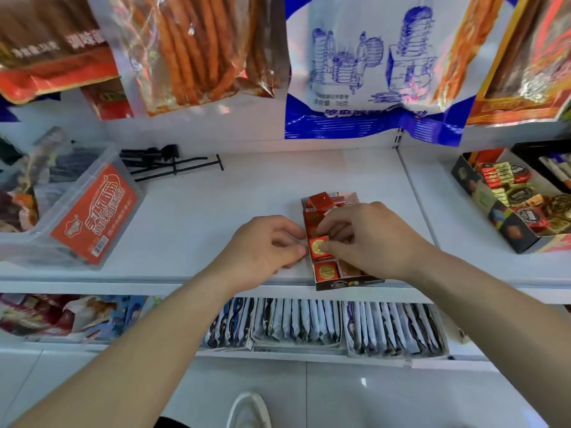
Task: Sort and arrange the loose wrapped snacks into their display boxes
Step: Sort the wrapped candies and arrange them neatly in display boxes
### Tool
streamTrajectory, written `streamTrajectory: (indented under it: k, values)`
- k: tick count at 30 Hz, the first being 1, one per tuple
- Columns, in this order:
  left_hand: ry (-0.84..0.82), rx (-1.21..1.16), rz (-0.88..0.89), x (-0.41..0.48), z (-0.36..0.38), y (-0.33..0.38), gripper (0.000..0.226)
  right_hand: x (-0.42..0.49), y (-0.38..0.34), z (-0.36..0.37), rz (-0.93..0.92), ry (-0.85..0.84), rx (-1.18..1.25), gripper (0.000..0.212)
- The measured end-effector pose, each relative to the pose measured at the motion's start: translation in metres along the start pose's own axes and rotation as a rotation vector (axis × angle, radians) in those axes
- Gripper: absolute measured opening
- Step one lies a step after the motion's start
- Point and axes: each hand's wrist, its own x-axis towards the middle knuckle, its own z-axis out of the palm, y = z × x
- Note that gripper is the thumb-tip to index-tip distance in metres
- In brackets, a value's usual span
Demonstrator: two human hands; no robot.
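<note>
Both hands down at the small display box (346, 282), from the head view. Left hand (265, 242) at the left side of this box, fingers curled, thumb tip right against the left wall; pinching the wall or only pressing on it, cannot tell. Right hand (370, 236) over the middle of the box, thumb and forefinger closed in a pinch on a red wrapped snack (318, 246) with a round gold seal, other fingers bent above the box.

Pinched snack inside the box, in the left row, flat and face up. Just in front of it, nearer to the person, a second red snack (326, 270) of the same kind, also flat in the left row. At the far end of the box, some plain red snacks (321, 200), tilted and not in order. Display box on the white shelf (216, 211), front wall at the front edge of the shelf.

Far left on the same shelf, well apart from the box, a clear plastic tub (92, 211) with an orange label; behind it, black hooks (170, 163) lying flat. To the right, an open mixed box (506, 225) with red, gold and dark wrapped pieces. Above, a hanging bag of orange sticks (191, 50) and a blue-and-white bag (370, 66). Below, upright packets (309, 322) in rows on the lower shelf.
</note>
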Motion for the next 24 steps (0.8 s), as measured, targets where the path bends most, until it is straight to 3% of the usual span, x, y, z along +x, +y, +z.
streamTrajectory:
  k: [8,13,16,19,22,24]
  values:
    - [0.006,-0.045,0.007,0.002,0.003,-0.003,0.023,-0.001,0.000,0.003,-0.143,-0.005,-0.252,0.018]
    - [0.011,-0.013,-0.001,0.004,0.002,-0.003,0.016,-0.001,0.000,0.003,-0.132,-0.043,-0.261,0.022]
    - [0.178,0.167,0.049,0.013,0.000,0.000,0.008,-0.003,0.003,-0.006,-0.113,-0.012,-0.227,0.026]
    - [0.359,0.297,0.139,0.023,0.004,0.014,0.022,-0.004,0.018,-0.017,-0.004,0.142,-0.098,0.024]
    - [0.326,0.419,0.167,0.034,0.020,0.027,0.047,-0.004,0.040,-0.022,0.114,0.254,0.000,0.020]
    - [0.318,0.502,0.169,0.040,0.030,0.029,0.047,-0.004,0.051,-0.022,0.143,0.279,0.021,0.017]
